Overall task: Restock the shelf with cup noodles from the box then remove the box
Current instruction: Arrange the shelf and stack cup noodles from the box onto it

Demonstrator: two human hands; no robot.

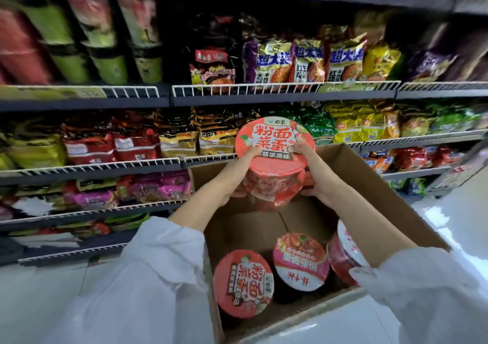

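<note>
A red cup (274,158) is held up over the open box (369,185), in front of the shelf (89,166). It is gripped by curled fingers of the left hand (239,177) and right hand (313,177). Three more cups (301,261) are left in the box.

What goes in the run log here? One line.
left hand + right hand: grip red cup | above box | cups left in box: three | shelf: unplaced
</note>
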